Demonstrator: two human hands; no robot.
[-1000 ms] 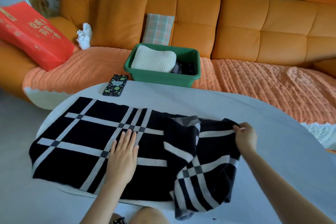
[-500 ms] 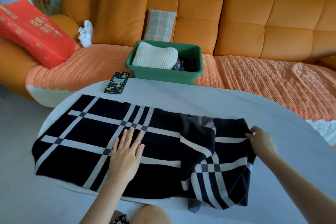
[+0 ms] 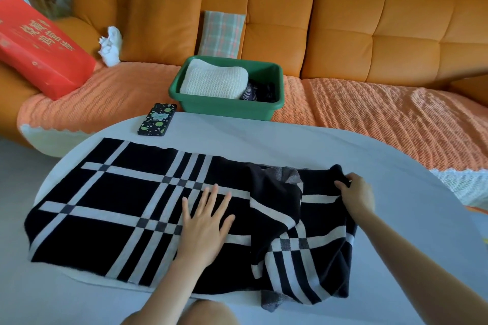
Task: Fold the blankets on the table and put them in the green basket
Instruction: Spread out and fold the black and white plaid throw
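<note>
A black blanket with white stripes [image 3: 113, 208] lies spread across the white oval table [image 3: 264, 145], its right part bunched and rumpled. My left hand [image 3: 204, 229] presses flat on the blanket's middle, fingers spread. My right hand [image 3: 356, 196] pinches the blanket's far right corner. The green basket [image 3: 227, 107] sits on the sofa just beyond the table, holding a folded cream knit blanket [image 3: 214, 82] and a dark folded one [image 3: 260, 91].
A phone in a dotted black case [image 3: 157, 119] lies at the table's far edge. The orange sofa [image 3: 369, 39] with an orange throw runs behind, bearing a red box [image 3: 39, 45], a plaid cushion [image 3: 221, 34] and a white cloth [image 3: 110, 46].
My right hand has pulled the blanket's right corner outward to the right, stretching the bunched part flatter. My left hand has stayed pressed on the blanket's middle.
</note>
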